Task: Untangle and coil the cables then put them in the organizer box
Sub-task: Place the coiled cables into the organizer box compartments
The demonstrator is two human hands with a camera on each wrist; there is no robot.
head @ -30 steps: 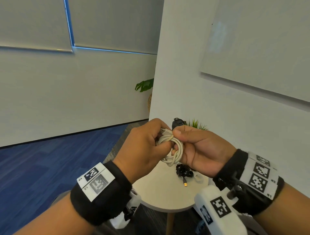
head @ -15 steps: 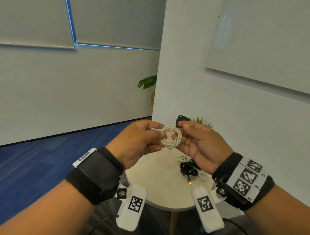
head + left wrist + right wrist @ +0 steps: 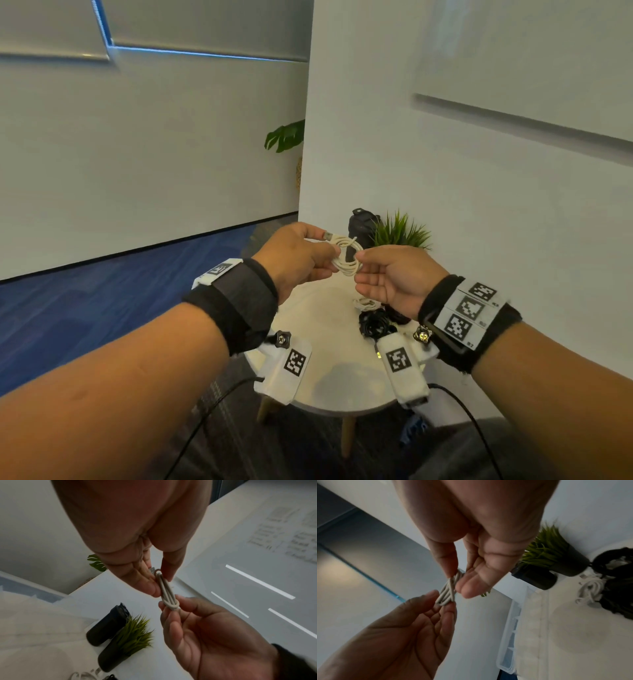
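Left grip: the left hand [image 3: 297,257] pinched one side of the white cable coil [image 3: 346,257] between thumb and fingertips.
Right grip: the right hand [image 3: 397,278] pinched the opposite side of the same coil, its other fingers loosely spread.
Cable position: the coil hung in the air between both hands, above the far part of the worktop [image 3: 325,329], touching nothing else.
Progress: this cable looked fully wound, several neat loops with a metal USB plug [image 3: 328,236] sticking out near the left thumb; judging by that, stowing it was the step left.
Remaining: a second white cable [image 3: 590,588] and a black cable bundle [image 3: 375,323] lay touching each other near the right edge of the worktop. Whether those needed more coiling could not be told.
Organizer box: a clear plastic box with dividers [image 3: 510,639] showed in the right wrist view at the worktop's edge; its compartments looked unfilled, though only part was visible.
Materials: the held cable was matte, cream-white, round in section and supple; the worktop was smooth, pale and round.
Other items: a dark cylindrical bottle [image 3: 106,626] and a spiky green plant [image 3: 135,632] in a dark pot stood at the far edge.
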